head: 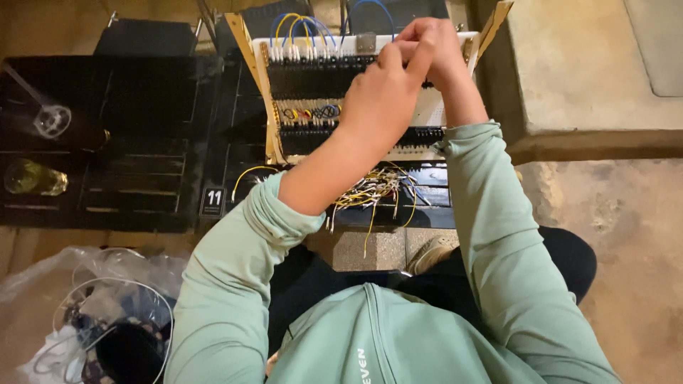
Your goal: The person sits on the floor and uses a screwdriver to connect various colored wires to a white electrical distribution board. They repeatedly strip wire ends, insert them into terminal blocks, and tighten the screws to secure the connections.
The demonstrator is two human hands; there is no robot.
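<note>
Seated person in a pale green long-sleeved top, seen from above, both arms reaching forward to an upright wiring board (313, 85) with a wooden frame, propped on a black crate (142, 135). The board carries dark rows of terminals, with blue and yellow wire loops (302, 27) along its top edge and a few short coloured loops in a middle row. Left hand (380, 99) raised at the board's upper right, back of the hand to the camera, fingers curled and pinched together near the top row; what they grip cannot be made out. Right hand (434, 46) just behind and above it, touching the left, fingers bent toward the same spot; its hold is hidden too. A loose bundle of yellow and white wires (370, 192) lies at the foot of the board, under the left forearm. Clear plastic bag (85, 313) with cords lower left. A drinking glass (32, 178) rests at the crate's left end.
</note>
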